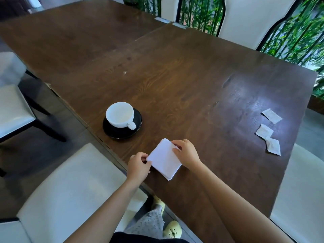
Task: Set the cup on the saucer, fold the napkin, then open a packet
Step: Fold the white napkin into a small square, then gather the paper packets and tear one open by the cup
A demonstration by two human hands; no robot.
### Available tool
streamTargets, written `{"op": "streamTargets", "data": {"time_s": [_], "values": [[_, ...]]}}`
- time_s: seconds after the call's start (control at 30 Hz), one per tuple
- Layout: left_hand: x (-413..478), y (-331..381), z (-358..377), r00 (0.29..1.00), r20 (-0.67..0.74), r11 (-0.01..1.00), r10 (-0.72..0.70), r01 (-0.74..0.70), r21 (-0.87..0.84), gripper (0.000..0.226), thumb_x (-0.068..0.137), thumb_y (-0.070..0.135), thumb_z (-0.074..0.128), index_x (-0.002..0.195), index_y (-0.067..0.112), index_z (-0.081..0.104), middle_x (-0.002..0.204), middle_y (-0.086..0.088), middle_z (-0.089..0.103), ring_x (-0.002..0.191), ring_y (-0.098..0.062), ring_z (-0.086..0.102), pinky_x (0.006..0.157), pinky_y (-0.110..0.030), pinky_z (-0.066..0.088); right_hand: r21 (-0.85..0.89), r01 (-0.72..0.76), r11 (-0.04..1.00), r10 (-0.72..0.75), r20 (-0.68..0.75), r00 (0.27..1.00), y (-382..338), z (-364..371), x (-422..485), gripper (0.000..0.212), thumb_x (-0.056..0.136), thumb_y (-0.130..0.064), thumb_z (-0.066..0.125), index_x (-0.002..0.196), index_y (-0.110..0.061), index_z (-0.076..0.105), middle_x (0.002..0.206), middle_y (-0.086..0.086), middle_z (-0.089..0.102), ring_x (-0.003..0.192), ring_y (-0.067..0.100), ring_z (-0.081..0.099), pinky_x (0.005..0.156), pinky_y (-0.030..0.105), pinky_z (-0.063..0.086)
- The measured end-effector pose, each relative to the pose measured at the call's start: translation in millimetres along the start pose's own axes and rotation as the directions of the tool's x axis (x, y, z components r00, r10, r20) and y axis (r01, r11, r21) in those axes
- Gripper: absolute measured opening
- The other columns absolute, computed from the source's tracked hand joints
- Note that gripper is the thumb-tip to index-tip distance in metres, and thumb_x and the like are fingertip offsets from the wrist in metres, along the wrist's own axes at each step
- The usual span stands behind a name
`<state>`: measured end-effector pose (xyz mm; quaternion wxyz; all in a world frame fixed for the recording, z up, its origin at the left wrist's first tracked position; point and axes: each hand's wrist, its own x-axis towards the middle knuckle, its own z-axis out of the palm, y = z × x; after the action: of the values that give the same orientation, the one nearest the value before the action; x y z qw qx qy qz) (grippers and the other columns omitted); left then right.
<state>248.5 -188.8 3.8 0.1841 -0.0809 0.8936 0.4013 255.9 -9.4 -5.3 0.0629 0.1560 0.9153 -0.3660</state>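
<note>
White napkin [164,159], folded to a layered square, lies near the bench's [192,81] front edge, and everything else is placed from it. Both hands pinch it: the left hand [138,166] grips its near-left corner between thumb and fingers, and the right hand [186,151] nips its right corner with curled fingertips. Beyond the napkin and to its left, a white cup [121,114] stands upright on a black saucer [135,130], handle turned toward the napkin. Far to the napkin's right, three small white packets [272,115] lie flat near the bench's right edge, the two nearer ones touching. Farther off, white chairs [252,20] stand before green bamboo.
</note>
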Motion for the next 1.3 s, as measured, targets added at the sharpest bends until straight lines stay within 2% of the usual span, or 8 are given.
{"op": "streamTargets", "data": {"time_s": [0.1, 0.27, 0.53, 0.67, 0.8, 0.93, 1.13, 1.3], "values": [[-0.6, 6.2, -4.2, 1.0, -0.021, 0.993, 0.02, -0.017, 0.113, 0.026, 0.088, 0.017, 0.058, 0.113, 0.011, 0.057, 0.119, -0.009, 0.051, 0.091, -0.019, 0.057, 0.075, -0.031, 0.054, 0.021, -0.003, 1.0, 0.003, 0.016, 1.0, 1.5, -5.2, -1.0, 0.034, 0.09, -0.017, 0.051, 0.122, -0.018, 0.06, 0.106, 0.006, 0.057, 0.101, 0.02, 0.053, 0.077, 0.025, 0.04], [2.4, 34.9, -10.3, 0.975, -0.067, 0.94, 0.213, -0.185, 0.287, 0.028, 0.088, 0.019, 0.054, 0.115, 0.015, 0.056, 0.122, -0.005, 0.05, 0.095, -0.019, 0.054, 0.072, -0.029, 0.041, 0.009, -0.051, 0.999, 0.051, 0.026, 0.998, 14.1, -29.2, -3.4, 0.032, 0.089, -0.017, 0.053, 0.119, -0.017, 0.062, 0.108, 0.006, 0.058, 0.104, 0.022, 0.055, 0.083, 0.026, 0.043], [24.4, 137.6, 52.9, 0.878, 0.217, 0.831, 0.427, -0.475, 0.291, 0.018, 0.087, 0.016, 0.056, 0.104, 0.014, 0.062, 0.109, -0.006, 0.064, 0.1, -0.023, 0.058, 0.083, -0.031, 0.048, 0.071, -0.245, 0.967, 0.254, -0.169, 0.952, 77.5, -98.6, -20.8, 0.029, 0.086, -0.014, 0.058, 0.114, -0.013, 0.065, 0.109, 0.009, 0.066, 0.108, 0.026, 0.058, 0.095, 0.029, 0.041], [34.6, 189.9, 107.8, 0.815, 0.395, 0.8, 0.424, -0.542, 0.257, 0.017, 0.083, 0.018, 0.058, 0.099, 0.018, 0.064, 0.108, -0.003, 0.067, 0.101, -0.023, 0.06, 0.085, -0.029, 0.047, 0.101, -0.342, 0.934, 0.356, -0.315, 0.88, 118.3, -134.9, -37.2, 0.026, 0.087, -0.013, 0.055, 0.109, -0.011, 0.067, 0.109, 0.011, 0.069, 0.106, 0.029, 0.06, 0.095, 0.034, 0.046], [34.9, 231.8, 164.4, 0.729, 0.555, 0.751, 0.401, -0.609, 0.256, 0.015, 0.083, 0.024, 0.058, 0.096, 0.024, 0.063, 0.109, 0.002, 0.065, 0.099, -0.019, 0.059, 0.075, -0.023, 0.042, 0.135, -0.484, 0.865, 0.482, -0.494, 0.723, 153.7, -166.1, -53.5, 0.023, 0.09, -0.016, 0.052, 0.106, -0.015, 0.069, 0.11, 0.01, 0.07, 0.107, 0.033, 0.054, 0.093, 0.038, 0.044], [24.7, 258.6, 212.4, 0.653, 0.649, 0.735, 0.39, -0.645, 0.208, 0.017, 0.08, 0.022, 0.06, 0.096, 0.022, 0.063, 0.107, 0.001, 0.065, 0.093, -0.018, 0.06, 0.078, -0.026, 0.049, 0.189, -0.552, 0.812, 0.56, -0.519, 0.646, 184.7, -185.1, -58.5, 0.028, 0.09, -0.012, 0.052, 0.115, -0.01, 0.064, 0.115, 0.015, 0.066, 0.109, 0.035, 0.054, 0.095, 0.04, 0.043], [5.1, 268.5, 269.9, 0.629, 0.689, 0.744, 0.361, -0.639, 0.193, 0.025, 0.081, 0.021, 0.061, 0.106, 0.019, 0.062, 0.115, -0.004, 0.063, 0.101, -0.022, 0.06, 0.084, -0.028, 0.05, 0.129, -0.585, 0.801, 0.569, -0.47, 0.675, 221.0, -209.6, -42.0, 0.031, 0.091, -0.016, 0.051, 0.121, -0.013, 0.057, 0.12, 0.017, 0.06, 0.113, 0.038, 0.048, 0.098, 0.043, 0.04], [-2.8, 269.0, 296.0, 0.713, 0.584, 0.793, 0.387, -0.581, 0.183, 0.034, 0.087, 0.018, 0.058, 0.121, 0.015, 0.055, 0.122, -0.009, 0.06, 0.108, -0.025, 0.057, 0.088, -0.031, 0.047, 0.001, -0.551, 0.834, 0.523, -0.318, 0.791, 240.8, -217.0, -20.0, 0.045, 0.085, -0.029, 0.062, 0.127, -0.02, 0.051, 0.126, 0.013, 0.047, 0.12, 0.034, 0.04, 0.101, 0.041, 0.038]]}}
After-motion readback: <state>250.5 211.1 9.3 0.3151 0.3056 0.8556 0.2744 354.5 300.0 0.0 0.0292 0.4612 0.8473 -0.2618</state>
